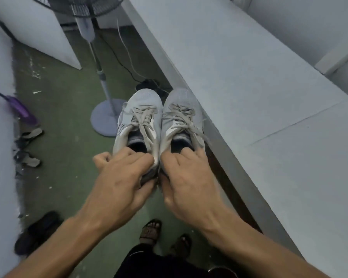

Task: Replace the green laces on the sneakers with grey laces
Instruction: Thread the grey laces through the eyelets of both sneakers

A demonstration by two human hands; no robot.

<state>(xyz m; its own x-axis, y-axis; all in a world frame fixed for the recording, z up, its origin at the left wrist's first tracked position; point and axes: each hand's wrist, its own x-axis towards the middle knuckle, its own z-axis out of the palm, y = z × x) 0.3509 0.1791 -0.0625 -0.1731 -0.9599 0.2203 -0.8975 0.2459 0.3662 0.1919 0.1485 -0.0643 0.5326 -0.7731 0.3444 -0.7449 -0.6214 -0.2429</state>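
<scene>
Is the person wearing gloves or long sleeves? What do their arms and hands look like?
No gloves and no sleeves show. The left hand and right hand are bare. The left arm and right arm are bare too, right to the picture's edge. No watch, bracelet or ring can be seen. Tendons stand out on the backs of both hands.

Left sneaker (139,109) beside right sneaker (182,106); fan (106,119) behind, table (249,77) seemingly just right.
</scene>
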